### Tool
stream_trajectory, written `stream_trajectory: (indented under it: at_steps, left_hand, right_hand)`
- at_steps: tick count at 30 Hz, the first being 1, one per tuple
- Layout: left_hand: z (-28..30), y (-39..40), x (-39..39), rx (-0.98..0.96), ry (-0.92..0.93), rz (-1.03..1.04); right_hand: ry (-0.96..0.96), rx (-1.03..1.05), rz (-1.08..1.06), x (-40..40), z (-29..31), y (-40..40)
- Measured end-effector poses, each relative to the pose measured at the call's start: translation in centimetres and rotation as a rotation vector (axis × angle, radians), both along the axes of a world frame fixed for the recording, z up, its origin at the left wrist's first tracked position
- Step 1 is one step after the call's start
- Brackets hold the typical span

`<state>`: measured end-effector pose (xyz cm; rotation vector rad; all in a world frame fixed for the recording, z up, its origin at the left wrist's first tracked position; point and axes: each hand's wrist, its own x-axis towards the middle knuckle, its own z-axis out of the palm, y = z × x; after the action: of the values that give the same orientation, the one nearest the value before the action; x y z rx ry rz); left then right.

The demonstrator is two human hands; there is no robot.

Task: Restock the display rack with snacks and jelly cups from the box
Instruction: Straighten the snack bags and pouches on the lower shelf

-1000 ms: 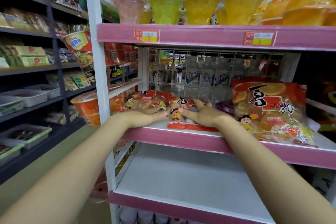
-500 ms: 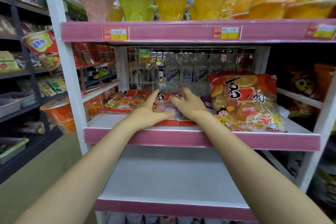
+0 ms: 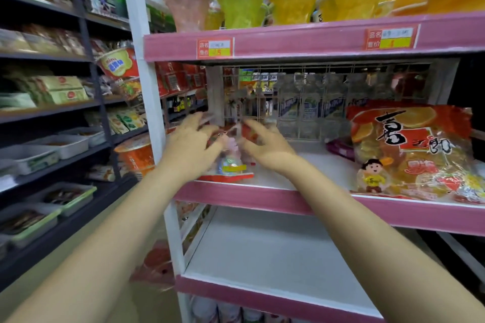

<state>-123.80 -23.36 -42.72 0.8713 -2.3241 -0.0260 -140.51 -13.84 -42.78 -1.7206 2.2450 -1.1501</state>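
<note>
A red snack bag (image 3: 231, 165) stands at the left end of the rack's pink-edged middle shelf (image 3: 288, 203). My left hand (image 3: 187, 145) and my right hand (image 3: 266, 145) flank its top, fingers spread and thumbs against the bag; motion blur hides the exact contact. A larger red and orange jelly bag (image 3: 409, 149) leans upright at the right end of the same shelf. On the top shelf stands a row of pink, green and yellow jelly cups (image 3: 241, 0). No box is in view.
The white lower shelf (image 3: 275, 257) holds nothing. A purple packet (image 3: 338, 149) lies behind the big bag. A wire grille (image 3: 309, 102) backs the middle shelf. Dark shelves (image 3: 52, 110) with trays and packets run along the left, and an orange noodle cup (image 3: 135, 156) pokes out beside the rack's white post.
My hands lay flat on the red bags lying on the shelf. They have since lifted and come together, and the bag now stands up between them. The camera moved closer and left.
</note>
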Motion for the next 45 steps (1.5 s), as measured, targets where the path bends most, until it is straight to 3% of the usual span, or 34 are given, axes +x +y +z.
stream_trajectory:
  at_steps: [6, 12, 15, 18, 20, 26, 31, 33, 36, 40, 45]
  left_hand:
    - [-3.1, -1.3, -1.1, 0.121, -0.315, -0.015]
    - [-2.7, -1.1, -0.8, 0.188, -0.387, -0.111]
    - [-2.1, -0.8, 0.2, 0.197, -0.29, -0.185]
    - [-2.0, -1.3, 0.6, 0.136, -0.113, -0.133]
    - [-2.7, -1.6, 0.7, 0.201, -0.169, -0.048]
    - [-3.4, -2.3, 0.6, 0.33, -0.229, -0.059]
    - [-3.6, -1.5, 1.3, 0.249, -0.216, -0.084]
    - [-3.6, -1.3, 1.3, 0.131, -0.234, -0.049]
    - [-4.0, -1.1, 0.9, -0.077, -0.245, -0.054]
    - [-4.5, -1.8, 0.4, 0.085, -0.245, -0.094]
    - [-4.5, -1.6, 0.5, 0.067, -0.251, -0.079]
  right_hand:
    - [0.178, 0.307, 0.031, -1.1, -2.1, -1.3]
    - [0.176, 0.05, 0.041, -0.8, -1.8, -1.0]
    - [0.247, 0.253, 0.02, -0.8, -1.9, -1.3]
    - [0.273, 0.205, -0.005, -0.3, -1.8, -1.3]
    - [0.309, 0.177, 0.023, 0.2, -1.8, -1.1]
    - [0.352, 0.379, 0.113, 0.4, -2.0, -1.0]
    - [0.249, 0.159, 0.116, 0.4, -1.8, -0.2]
    - [0.262, 0.09, 0.093, 0.6, -1.9, -0.6]
    - [0.295, 0.199, 0.033, 0.2, -2.0, -1.3]
    - [0.318, 0.38, -0.056, -0.1, -1.9, -1.5]
    - [0.315, 0.288, -0.051, 0.3, -1.6, -1.2]
